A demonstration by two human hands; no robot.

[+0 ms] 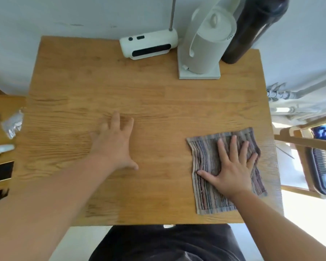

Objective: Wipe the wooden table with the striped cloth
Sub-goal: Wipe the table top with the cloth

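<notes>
The right hand presses flat, fingers spread, on the striped cloth near the wooden table edge. The left hand is open and holds nothing. No wiped area shows; most of the top appears left to do.

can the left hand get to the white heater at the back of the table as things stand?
Probably yes. The left hand lies open on the bare table, and nothing stands between it and the heater; the kettle is off to the heater's right. The right hand is pressed flat on the cloth.
</notes>
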